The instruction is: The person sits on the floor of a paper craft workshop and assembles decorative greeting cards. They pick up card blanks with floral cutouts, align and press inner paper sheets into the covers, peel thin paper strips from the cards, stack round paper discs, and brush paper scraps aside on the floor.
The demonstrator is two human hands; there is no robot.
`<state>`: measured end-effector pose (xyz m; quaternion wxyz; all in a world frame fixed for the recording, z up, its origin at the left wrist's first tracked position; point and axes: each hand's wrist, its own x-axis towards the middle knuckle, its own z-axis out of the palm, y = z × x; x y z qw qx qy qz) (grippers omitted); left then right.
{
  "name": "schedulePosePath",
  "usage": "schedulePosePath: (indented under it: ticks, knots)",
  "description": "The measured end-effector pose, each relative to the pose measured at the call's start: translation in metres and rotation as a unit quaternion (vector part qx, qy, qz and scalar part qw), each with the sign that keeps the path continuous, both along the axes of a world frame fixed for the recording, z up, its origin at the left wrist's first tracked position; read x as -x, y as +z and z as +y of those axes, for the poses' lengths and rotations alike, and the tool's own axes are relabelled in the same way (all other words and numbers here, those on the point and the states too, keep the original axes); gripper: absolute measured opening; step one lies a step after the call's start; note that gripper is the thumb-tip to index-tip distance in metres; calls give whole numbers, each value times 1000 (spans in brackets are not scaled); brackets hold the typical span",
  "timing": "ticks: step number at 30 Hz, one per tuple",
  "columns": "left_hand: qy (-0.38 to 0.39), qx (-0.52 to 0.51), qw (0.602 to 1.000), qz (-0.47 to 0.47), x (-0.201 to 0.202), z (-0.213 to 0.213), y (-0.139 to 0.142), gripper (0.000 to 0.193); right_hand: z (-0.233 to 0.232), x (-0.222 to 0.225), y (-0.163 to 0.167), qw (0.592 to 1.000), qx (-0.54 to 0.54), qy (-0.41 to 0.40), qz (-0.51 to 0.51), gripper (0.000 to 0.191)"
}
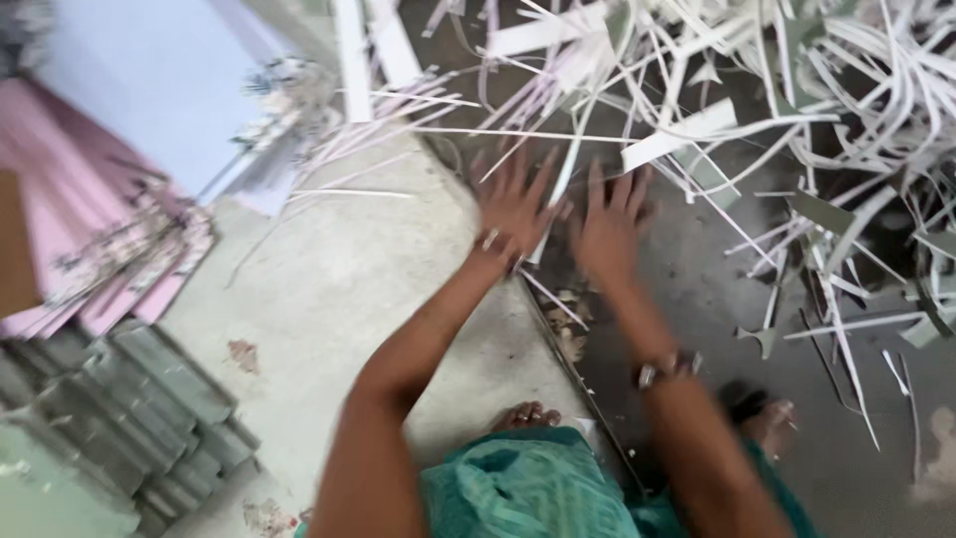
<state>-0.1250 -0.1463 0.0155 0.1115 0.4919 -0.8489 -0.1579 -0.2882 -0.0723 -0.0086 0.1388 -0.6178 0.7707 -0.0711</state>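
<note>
At the bottom centre of the frame lies a fold of green cloth (528, 488) over the person's lap, with bare toes (528, 413) showing just above it and a second foot (772, 418) at the lower right. Both arms reach up from here toward the middle of the frame; the right wrist carries a bangle (665, 369). The left hand (513, 204) lies flat with its fingers spread wide, holding nothing, its palm down over the edge where the pale concrete floor (329, 289) meets a darker floor strip (697, 289). The right hand (607, 224) sits just beside it, also splayed and empty, fingertips touching the near edge of the paper strips (697, 125). These white and grey offcuts fill the upper right of the frame in a loose tangle. At the lower left sit stacks of grey card (129, 399), above them pink sheets (70, 229), and a pale blue sheet (159, 90) at the upper left. The picture is blurred by motion.
</note>
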Motion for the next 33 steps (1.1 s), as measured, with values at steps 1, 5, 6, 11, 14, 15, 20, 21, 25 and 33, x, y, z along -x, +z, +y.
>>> schedulePosePath:
  ticks: [1, 5, 6, 11, 14, 15, 20, 21, 25, 33]
  knots:
    - [-1, -137, 991, -14, 21, -41, 5, 79, -41, 10, 6, 999, 16, 40, -5, 68]
    - [52, -106, 993, -7, 60, -130, 59, 30, -133, 33, 49, 999, 11, 35, -8, 35]
    - [55, -56, 997, 11, 48, -128, 65, 27, -138, 29, 61, 999, 20, 19, 19, 29]
    - [110, 90, 980, 138, -89, -43, 62, 20, -116, -68, 97, 980, 106, 153, -72, 46]
    - [213, 60, 975, 35, -203, 13, 39, 37, -124, -152, 84, 944, 66, 321, -33, 104]
    - [264, 23, 963, 38, -232, 30, 30, 43, -133, -178, 77, 933, 39, 357, 2, 125]
    - [369, 13, 929, 27, -301, 71, -1, 55, -188, -252, 56, 907, -45, 394, 141, 131]
    - [386, 16, 922, 36, -300, 72, -5, 59, -195, -255, 57, 909, -24, 397, 127, 126]
    - [426, 9, 903, 61, -275, 61, -25, 72, -192, -241, 56, 897, 98, 427, 61, 83]
    - [374, 33, 923, 86, -227, 49, -43, 78, -249, -172, 27, 819, 164, 539, 110, 13]
